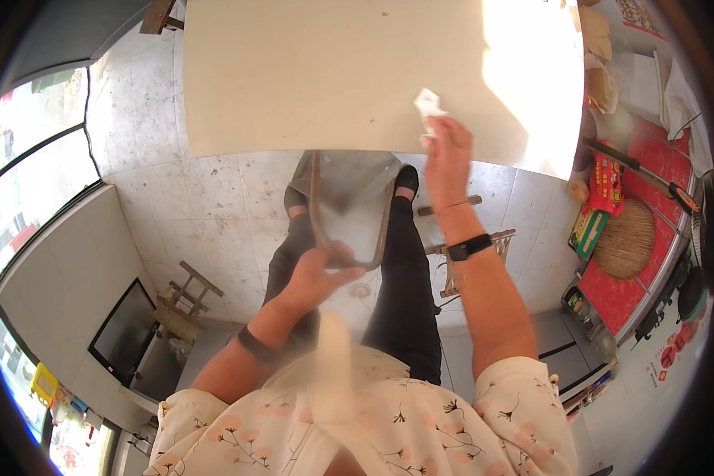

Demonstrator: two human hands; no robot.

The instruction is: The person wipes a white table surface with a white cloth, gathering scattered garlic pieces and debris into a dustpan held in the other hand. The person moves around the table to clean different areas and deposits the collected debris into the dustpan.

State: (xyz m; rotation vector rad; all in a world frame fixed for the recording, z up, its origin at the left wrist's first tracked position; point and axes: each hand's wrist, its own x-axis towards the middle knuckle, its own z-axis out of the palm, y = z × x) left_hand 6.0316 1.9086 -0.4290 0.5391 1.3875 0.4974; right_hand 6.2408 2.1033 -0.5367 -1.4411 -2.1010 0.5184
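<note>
My right hand (449,149) grips a crumpled white tissue (428,102) at the front edge of a pale beige tabletop (309,77), where a few small dark specks lie. Lower down, my left hand (321,271) is wrapped around the bottom bend of a U-shaped tube handle (315,196). This handle leads up to a grey pan (357,169), seemingly a dustpan, held between my legs. The tabletop hides its far part, and blur softens its details.
On the right, a red-topped counter (625,303) carries a round woven straw mat (625,238) and a red packet (606,178). A wooden stool (482,253) stands near my right leg. Another small stool (184,291) is at the left. Sunlight glares on the tabletop's right side.
</note>
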